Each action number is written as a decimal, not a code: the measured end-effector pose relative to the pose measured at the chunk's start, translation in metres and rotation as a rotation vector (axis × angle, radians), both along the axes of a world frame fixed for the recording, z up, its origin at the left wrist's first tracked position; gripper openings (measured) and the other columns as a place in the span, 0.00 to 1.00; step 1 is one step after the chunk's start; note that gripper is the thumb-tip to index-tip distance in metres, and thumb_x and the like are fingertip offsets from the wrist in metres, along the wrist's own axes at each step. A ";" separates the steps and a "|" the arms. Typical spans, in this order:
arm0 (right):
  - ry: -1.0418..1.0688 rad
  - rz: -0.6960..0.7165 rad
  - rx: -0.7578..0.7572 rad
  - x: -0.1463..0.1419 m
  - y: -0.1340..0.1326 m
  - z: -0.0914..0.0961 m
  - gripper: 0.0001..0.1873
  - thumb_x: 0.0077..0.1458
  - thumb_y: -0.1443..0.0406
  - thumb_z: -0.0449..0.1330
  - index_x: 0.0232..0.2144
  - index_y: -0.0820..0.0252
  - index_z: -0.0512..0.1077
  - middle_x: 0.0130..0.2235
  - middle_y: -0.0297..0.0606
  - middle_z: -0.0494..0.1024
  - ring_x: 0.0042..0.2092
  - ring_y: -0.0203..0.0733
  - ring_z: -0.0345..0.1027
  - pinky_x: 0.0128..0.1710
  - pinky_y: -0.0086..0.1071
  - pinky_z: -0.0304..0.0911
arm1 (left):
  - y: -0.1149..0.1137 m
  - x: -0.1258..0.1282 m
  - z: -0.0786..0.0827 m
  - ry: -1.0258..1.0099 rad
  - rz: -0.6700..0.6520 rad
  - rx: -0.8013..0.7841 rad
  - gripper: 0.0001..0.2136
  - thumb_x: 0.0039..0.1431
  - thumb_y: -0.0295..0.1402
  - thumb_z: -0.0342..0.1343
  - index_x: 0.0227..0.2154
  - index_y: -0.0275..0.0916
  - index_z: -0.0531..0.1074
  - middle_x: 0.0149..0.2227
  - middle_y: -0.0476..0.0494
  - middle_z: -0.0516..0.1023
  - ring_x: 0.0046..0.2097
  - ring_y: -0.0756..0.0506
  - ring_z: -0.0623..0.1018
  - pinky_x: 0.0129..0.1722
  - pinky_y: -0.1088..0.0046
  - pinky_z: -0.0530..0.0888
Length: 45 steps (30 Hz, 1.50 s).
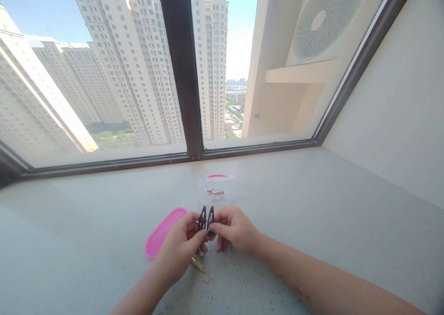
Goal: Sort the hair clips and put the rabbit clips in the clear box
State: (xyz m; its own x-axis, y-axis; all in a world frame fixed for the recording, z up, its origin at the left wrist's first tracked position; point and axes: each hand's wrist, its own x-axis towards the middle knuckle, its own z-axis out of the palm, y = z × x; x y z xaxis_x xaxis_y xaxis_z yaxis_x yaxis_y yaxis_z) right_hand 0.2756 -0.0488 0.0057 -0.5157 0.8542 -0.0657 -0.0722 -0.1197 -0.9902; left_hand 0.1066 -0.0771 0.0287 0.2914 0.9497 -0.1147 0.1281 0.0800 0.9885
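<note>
Two black snap hair clips stand upright side by side between my hands. My left hand (183, 241) pinches the left hair clip (202, 217) between thumb and fingers. The right hair clip (211, 215) is pinched in my right hand (234, 229). Partly under my left hand lies a pink oval lid (161, 236). Below the fingers, gold-coloured clips (198, 264) rest on the sill, partly hidden by the hand. Just beyond the hands is a clear plastic box (229, 194) with a small reddish metallic clip (215, 193) in it.
The pale speckled windowsill (312, 213) holds everything. A dark window frame (192, 97) rises behind it, with tall buildings and an air-conditioner unit (326, 19) outside. A white wall (398, 97) bounds the right side.
</note>
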 end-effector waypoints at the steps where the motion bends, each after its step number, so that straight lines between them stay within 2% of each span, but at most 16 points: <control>1: -0.008 0.000 -0.010 0.000 0.000 -0.001 0.13 0.48 0.58 0.61 0.29 0.65 0.70 0.25 0.35 0.75 0.18 0.33 0.69 0.14 0.22 0.61 | 0.000 0.000 -0.001 0.000 -0.002 -0.002 0.10 0.55 0.36 0.56 0.36 0.36 0.66 0.30 0.44 0.78 0.25 0.50 0.75 0.25 0.73 0.69; 7: -0.037 0.005 -0.025 -0.003 0.001 -0.008 0.15 0.48 0.56 0.61 0.26 0.65 0.69 0.24 0.34 0.74 0.19 0.33 0.69 0.14 0.23 0.60 | 0.000 -0.001 -0.005 0.005 -0.011 0.006 0.09 0.54 0.35 0.58 0.34 0.36 0.67 0.29 0.46 0.77 0.25 0.50 0.75 0.25 0.74 0.69; 17: 0.007 -0.042 0.037 -0.008 0.006 -0.020 0.15 0.47 0.57 0.61 0.23 0.65 0.67 0.20 0.33 0.72 0.17 0.31 0.66 0.14 0.20 0.56 | 0.011 -0.006 -0.021 -0.025 -0.035 0.015 0.10 0.53 0.37 0.59 0.30 0.35 0.67 0.26 0.46 0.75 0.24 0.50 0.75 0.22 0.76 0.68; 26: 0.041 0.031 -0.007 -0.006 0.009 -0.020 0.20 0.46 0.52 0.63 0.27 0.66 0.68 0.22 0.35 0.73 0.18 0.35 0.69 0.14 0.23 0.61 | 0.012 -0.005 -0.017 -0.009 -0.007 0.031 0.10 0.53 0.35 0.59 0.30 0.34 0.68 0.26 0.44 0.77 0.23 0.50 0.75 0.21 0.77 0.68; 38: 0.024 0.030 0.091 -0.003 0.009 -0.015 0.12 0.48 0.61 0.62 0.30 0.67 0.71 0.26 0.38 0.76 0.20 0.33 0.70 0.17 0.22 0.62 | 0.008 -0.001 -0.013 0.024 0.029 0.093 0.05 0.52 0.31 0.58 0.29 0.34 0.70 0.24 0.48 0.74 0.26 0.50 0.74 0.23 0.76 0.72; 45: 0.036 0.006 0.124 -0.002 0.009 -0.010 0.09 0.48 0.65 0.59 0.33 0.65 0.69 0.23 0.33 0.73 0.18 0.32 0.67 0.15 0.21 0.59 | 0.011 -0.004 -0.014 0.018 0.015 0.013 0.07 0.53 0.33 0.56 0.31 0.35 0.68 0.24 0.48 0.75 0.21 0.52 0.74 0.19 0.79 0.65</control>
